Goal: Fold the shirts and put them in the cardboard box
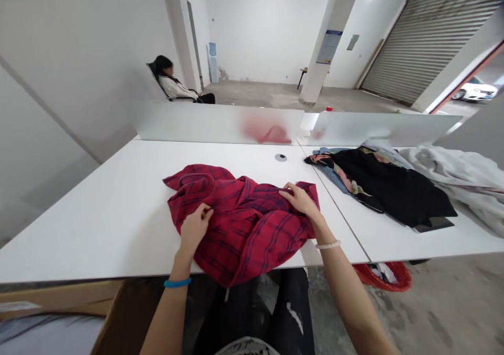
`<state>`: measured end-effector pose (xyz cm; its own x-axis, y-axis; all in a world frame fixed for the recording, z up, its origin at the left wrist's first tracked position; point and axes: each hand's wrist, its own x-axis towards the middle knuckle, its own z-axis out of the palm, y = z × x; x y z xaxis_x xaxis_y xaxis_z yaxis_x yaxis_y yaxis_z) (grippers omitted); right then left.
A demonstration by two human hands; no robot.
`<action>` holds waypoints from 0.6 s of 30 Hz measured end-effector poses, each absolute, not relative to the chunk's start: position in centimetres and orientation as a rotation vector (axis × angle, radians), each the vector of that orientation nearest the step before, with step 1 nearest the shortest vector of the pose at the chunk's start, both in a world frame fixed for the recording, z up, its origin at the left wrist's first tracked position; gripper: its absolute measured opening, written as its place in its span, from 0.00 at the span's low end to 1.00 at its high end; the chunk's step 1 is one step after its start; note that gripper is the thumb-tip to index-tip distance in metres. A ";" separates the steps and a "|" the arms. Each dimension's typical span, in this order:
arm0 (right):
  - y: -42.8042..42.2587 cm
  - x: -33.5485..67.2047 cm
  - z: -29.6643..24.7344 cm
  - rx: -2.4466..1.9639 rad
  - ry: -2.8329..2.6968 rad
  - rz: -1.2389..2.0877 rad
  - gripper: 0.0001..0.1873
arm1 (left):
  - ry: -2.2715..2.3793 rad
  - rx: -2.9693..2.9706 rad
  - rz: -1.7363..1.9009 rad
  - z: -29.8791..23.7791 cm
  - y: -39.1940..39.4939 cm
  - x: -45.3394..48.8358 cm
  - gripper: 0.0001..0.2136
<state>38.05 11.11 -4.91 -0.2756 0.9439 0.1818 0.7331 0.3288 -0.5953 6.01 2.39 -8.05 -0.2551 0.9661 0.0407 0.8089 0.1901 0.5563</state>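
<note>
A red and navy plaid shirt [232,223] lies crumpled on the white table [98,208], its lower part hanging over the front edge. My left hand [196,226] is on the shirt's left side, thumb and fingers closed in a pinch on the cloth. On the right side, my right hand [300,199] has its fingers bent and closed on the cloth near the upper edge. Folds hide the shirt's collar and sleeves, so its layout is hard to read.
Several garments lie on the right, among them a black one [394,187] and a white one [464,171]. A frosted divider [197,124] runs along the back. Below are a red basket [403,279] and a cardboard box [63,297]. Beyond, a person [175,84] sits.
</note>
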 end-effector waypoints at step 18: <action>3.8 46.6 -4.8 -1.722 -1.984 0.410 0.13 | 2.423 1.163 1.438 -6.8 3.9 -0.3 0.17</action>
<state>46.56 3.78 -4.84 -0.0953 0.9828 0.1580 0.8396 0.1646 -0.5176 -0.29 3.95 -6.79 -0.7048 0.6497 0.2848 0.5613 0.2652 0.7840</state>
